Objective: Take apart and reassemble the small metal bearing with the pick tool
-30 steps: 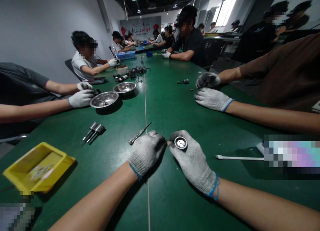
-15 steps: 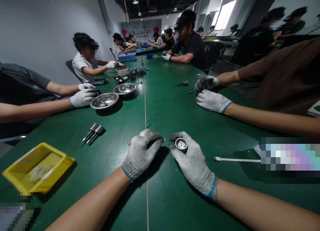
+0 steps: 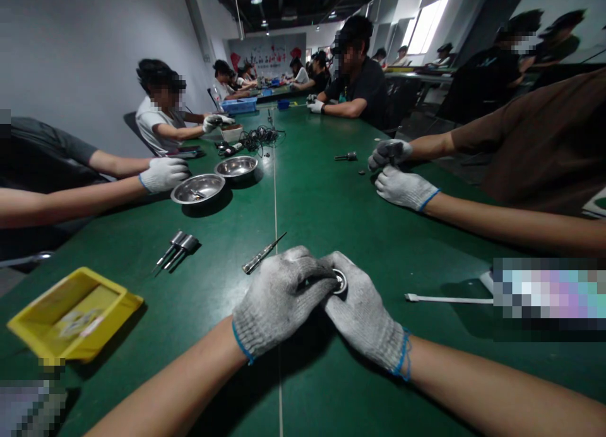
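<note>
Fingers [image 3: 326, 285] of your left hand [image 3: 284, 292], nearly together (contents: cannot tell), are now reaching over the round part [image 3: 341, 283] your curled right hand [image 3: 363, 301] is holding, concentrating work there.

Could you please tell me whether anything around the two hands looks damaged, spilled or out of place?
One small thing: on the gloved right hand, the blue cuff edging looks frayed, its strands straying off the wrist instead of hugging it. Otherwise nothing appears spilled or broken around the round part it holds.
</note>
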`<control>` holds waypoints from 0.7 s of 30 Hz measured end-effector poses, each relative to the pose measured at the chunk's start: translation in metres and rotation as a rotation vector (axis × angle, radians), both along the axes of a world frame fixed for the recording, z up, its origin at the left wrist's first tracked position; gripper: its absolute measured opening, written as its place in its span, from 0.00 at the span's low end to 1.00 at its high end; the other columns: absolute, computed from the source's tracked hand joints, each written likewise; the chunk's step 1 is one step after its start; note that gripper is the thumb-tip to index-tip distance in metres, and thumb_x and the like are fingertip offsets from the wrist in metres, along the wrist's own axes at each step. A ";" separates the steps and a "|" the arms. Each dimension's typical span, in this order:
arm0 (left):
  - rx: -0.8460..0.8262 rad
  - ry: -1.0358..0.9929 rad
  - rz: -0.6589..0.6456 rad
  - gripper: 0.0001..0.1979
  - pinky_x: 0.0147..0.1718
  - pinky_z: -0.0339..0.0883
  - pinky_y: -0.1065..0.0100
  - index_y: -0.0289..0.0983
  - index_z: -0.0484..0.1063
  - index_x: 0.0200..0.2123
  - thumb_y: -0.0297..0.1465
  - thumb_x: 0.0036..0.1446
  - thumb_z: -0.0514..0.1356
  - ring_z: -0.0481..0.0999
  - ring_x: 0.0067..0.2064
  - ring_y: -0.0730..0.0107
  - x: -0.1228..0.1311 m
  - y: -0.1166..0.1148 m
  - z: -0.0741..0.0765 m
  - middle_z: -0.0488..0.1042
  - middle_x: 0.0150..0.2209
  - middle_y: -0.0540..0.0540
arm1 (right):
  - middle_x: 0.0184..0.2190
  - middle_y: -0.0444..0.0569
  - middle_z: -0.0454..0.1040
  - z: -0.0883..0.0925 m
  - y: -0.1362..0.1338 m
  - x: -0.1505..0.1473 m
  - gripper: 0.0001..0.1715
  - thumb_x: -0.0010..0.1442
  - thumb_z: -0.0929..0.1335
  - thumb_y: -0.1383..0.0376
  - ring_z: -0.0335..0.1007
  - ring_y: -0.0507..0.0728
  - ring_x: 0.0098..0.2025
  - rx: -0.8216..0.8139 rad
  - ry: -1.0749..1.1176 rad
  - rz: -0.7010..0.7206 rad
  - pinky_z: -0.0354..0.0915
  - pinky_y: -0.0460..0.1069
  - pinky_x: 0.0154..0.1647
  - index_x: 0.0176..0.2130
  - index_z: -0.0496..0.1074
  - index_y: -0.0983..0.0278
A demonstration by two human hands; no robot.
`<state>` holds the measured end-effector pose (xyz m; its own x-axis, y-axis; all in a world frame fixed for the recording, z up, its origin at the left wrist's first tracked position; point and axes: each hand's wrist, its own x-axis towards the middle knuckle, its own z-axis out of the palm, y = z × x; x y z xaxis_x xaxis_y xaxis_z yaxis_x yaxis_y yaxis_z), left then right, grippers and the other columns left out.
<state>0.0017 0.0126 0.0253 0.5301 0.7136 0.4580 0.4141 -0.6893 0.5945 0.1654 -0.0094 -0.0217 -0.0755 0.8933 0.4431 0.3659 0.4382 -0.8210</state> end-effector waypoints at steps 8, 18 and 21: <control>-0.039 0.046 -0.015 0.05 0.38 0.74 0.68 0.39 0.83 0.40 0.28 0.66 0.65 0.82 0.37 0.67 0.002 -0.001 0.003 0.82 0.37 0.46 | 0.33 0.47 0.73 -0.001 0.000 -0.002 0.14 0.49 0.64 0.76 0.72 0.58 0.36 0.027 -0.027 0.003 0.68 0.51 0.39 0.35 0.69 0.59; -0.241 0.020 0.131 0.06 0.39 0.74 0.67 0.39 0.83 0.36 0.24 0.58 0.65 0.81 0.37 0.67 0.012 -0.006 0.012 0.82 0.36 0.48 | 0.34 0.47 0.74 -0.004 0.001 -0.004 0.12 0.51 0.65 0.74 0.72 0.59 0.37 0.024 -0.009 -0.019 0.69 0.53 0.41 0.35 0.69 0.59; -0.445 -0.062 0.242 0.02 0.30 0.70 0.70 0.37 0.78 0.30 0.26 0.54 0.67 0.77 0.31 0.70 0.017 -0.007 0.014 0.79 0.29 0.50 | 0.33 0.47 0.72 -0.003 0.000 -0.004 0.12 0.51 0.65 0.75 0.71 0.58 0.36 0.028 -0.020 -0.014 0.69 0.52 0.39 0.35 0.69 0.59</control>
